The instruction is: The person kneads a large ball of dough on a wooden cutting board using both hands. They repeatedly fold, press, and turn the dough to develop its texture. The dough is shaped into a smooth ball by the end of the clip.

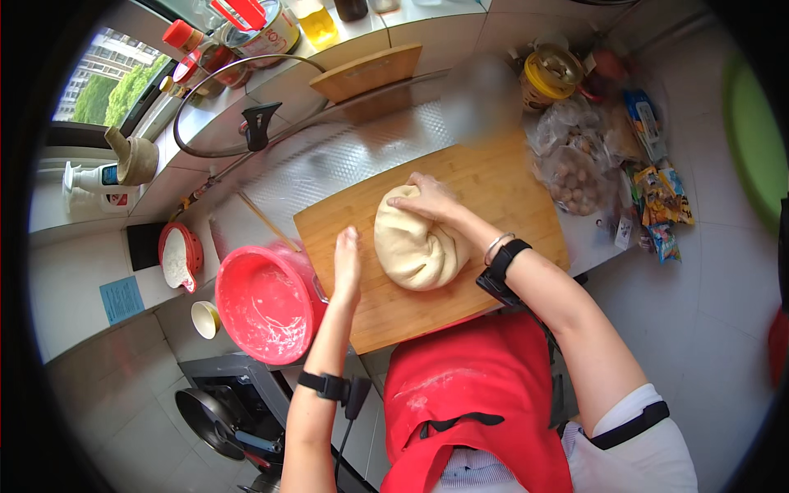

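Note:
A large lump of pale dough [416, 246] with folds along its lower right side sits on the wooden board [524, 203]. My right hand [428, 198] grips the dough's far edge, its thumb lying across the top and its other fingers partly hidden behind. To the left of the dough, apart from it, my left hand [347, 265] is seen edge-on above the board, straight and holding nothing. A pink basin [262, 308] with whitish residue inside stands just left of the board.
Left of the basin are a small bowl [205, 320] and a red container of white powder [177, 259]. Chopsticks [268, 222] lie near the board's left corner. Behind stand a glass lid [262, 126] and another wooden board [370, 71]. Bagged food [573, 179] crowds the right.

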A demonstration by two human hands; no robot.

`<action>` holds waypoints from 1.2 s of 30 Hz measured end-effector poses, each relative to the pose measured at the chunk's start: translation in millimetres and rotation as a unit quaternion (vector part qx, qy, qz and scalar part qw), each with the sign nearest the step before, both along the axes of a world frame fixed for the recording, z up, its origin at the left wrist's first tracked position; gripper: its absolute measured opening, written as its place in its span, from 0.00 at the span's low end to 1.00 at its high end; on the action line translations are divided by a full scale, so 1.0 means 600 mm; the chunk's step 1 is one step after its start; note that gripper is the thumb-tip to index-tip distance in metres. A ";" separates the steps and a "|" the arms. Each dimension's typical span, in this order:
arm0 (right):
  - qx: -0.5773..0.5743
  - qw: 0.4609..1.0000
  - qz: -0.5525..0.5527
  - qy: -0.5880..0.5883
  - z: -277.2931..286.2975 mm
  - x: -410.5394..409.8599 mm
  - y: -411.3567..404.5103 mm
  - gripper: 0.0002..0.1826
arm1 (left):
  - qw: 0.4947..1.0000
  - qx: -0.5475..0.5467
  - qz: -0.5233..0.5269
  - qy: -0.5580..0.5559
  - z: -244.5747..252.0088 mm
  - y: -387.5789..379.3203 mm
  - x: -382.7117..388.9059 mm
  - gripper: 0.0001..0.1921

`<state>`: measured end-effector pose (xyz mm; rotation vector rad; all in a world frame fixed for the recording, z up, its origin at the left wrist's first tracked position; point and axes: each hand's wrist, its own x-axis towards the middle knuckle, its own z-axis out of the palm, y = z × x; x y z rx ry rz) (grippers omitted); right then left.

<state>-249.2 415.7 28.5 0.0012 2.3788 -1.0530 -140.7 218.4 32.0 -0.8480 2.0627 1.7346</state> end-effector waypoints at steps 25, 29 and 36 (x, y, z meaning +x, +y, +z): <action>-0.006 0.954 -0.080 0.289 0.003 0.189 0.040 0.22 | 0.857 -0.400 -0.162 0.280 0.021 0.206 0.017 0.18; 0.102 0.954 -0.155 0.238 -0.021 0.094 0.003 0.14 | 0.864 -0.457 -0.136 0.161 -0.018 0.199 -0.073 0.13; 0.179 0.951 -0.161 0.194 -0.028 0.021 -0.011 0.16 | 0.874 -0.464 -0.110 0.098 -0.041 0.191 -0.151 0.18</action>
